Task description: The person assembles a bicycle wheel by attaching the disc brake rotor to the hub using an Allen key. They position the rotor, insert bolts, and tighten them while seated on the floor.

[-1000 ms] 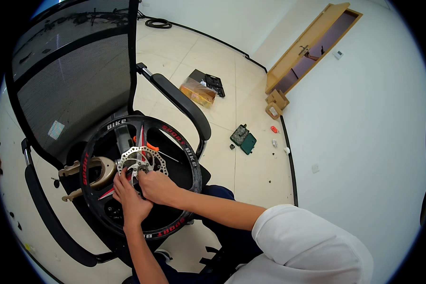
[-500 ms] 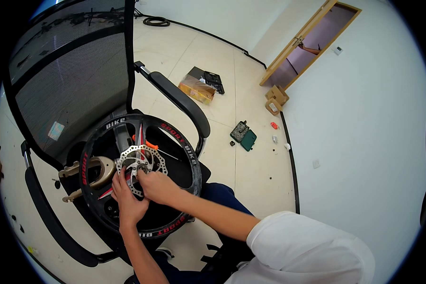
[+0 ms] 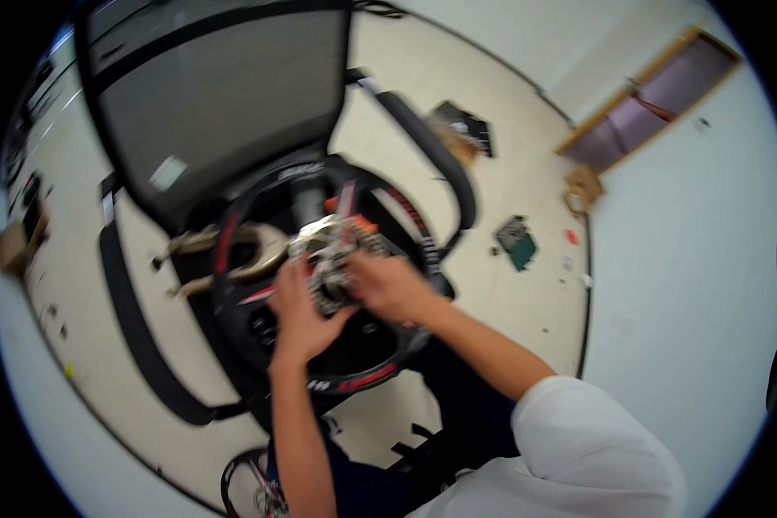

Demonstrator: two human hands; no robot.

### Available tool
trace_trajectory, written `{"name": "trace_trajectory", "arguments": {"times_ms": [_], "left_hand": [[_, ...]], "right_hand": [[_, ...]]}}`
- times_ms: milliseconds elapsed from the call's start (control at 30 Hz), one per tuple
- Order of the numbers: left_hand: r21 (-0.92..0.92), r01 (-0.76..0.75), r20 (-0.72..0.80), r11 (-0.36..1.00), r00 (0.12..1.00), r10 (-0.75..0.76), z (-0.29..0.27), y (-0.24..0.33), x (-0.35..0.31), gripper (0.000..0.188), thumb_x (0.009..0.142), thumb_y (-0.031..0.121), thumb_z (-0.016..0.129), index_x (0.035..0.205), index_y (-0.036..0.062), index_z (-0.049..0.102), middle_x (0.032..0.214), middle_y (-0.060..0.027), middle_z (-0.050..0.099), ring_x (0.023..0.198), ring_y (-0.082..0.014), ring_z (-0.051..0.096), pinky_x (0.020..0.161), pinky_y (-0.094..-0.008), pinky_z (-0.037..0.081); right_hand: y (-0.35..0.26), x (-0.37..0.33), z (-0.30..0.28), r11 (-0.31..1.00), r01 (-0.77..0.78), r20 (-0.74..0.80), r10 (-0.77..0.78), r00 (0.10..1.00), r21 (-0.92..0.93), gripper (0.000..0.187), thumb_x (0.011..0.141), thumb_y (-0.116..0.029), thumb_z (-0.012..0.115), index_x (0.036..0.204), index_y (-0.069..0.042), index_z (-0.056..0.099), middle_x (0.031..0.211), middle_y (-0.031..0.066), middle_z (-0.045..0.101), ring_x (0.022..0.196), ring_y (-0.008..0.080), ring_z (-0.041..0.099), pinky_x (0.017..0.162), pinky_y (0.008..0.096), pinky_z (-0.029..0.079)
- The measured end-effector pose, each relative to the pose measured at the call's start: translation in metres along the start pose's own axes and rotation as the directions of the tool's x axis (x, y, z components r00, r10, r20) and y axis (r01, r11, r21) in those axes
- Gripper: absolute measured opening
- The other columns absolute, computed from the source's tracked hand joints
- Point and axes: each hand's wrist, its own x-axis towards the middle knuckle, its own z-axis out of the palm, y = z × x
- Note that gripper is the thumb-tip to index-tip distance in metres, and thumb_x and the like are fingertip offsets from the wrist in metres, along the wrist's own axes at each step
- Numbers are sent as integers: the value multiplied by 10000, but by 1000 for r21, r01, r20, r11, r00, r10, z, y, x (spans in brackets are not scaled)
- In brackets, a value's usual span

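A black bicycle wheel with red and white trim lies flat on the chair seat. At its hub, a silver brake disc with a toothed-looking edge is smeared by motion. My left hand holds the disc's near left side, fingers on it and thumb spread right. My right hand is closed, its fingertips at the hub from the right; what they pinch is hidden. A gold-coloured fork lies by the wheel's left side, partly under it. Behind the disc shows an orange tool handle.
The mesh chair back rises behind the wheel, between black armrests. A green case lies open on the floor at right. Farther back are cardboard boxes and a dark case. Another wheel shows at the bottom.
The whole view has shifted, so chair, wheel and hands appear farther right, and the picture is blurred. Another wheel has come into sight at the bottom. Both hands stay at the hub.
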Motion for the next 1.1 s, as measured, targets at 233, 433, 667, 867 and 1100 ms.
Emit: {"name": "trace_trajectory", "arguments": {"times_ms": [233,433,667,867,1100], "left_hand": [[-6,130,100,992,987,-129,-8,5,4,1082,649,357,891,1509,81,295,1489,-188,308,1418,-400,284,1157,-520,221],[-37,123,91,992,989,-120,-10,6,1,1082,646,316,892,1513,82,288,1497,-176,308,1420,-382,290,1161,-513,217],[-33,121,99,992,988,-117,-9,8,3,1074,652,290,891,1505,50,284,1486,-177,321,1400,-364,307,1157,-499,216],[-31,120,95,992,989,-116,-11,6,3,1060,659,279,890,1500,40,290,1475,-180,326,1383,-362,320,1140,-490,230],[-57,139,115,989,985,-131,-9,7,5,1088,638,302,897,1513,89,287,1496,-175,313,1415,-372,300,1160,-507,220]], "right_hand": [[38,50,-33,971,235,126,-226,966,-55,138,958,-85,589,1058,-1,632,896,188,665,806,379,637,717,404,510],[46,75,-40,871,431,365,-331,870,-237,175,924,-130,612,1070,-37,641,947,149,665,876,350,657,772,434,528],[62,80,-27,805,562,450,-437,779,-191,144,912,-111,625,1029,-28,627,925,143,660,879,329,659,770,424,527],[56,86,-29,798,578,463,-452,763,-173,116,909,-108,607,997,-32,606,891,128,652,885,319,663,774,418,531],[60,79,-31,817,533,451,-399,798,-221,130,886,-79,608,1006,-31,596,892,136,656,872,344,665,756,439,532]]}}
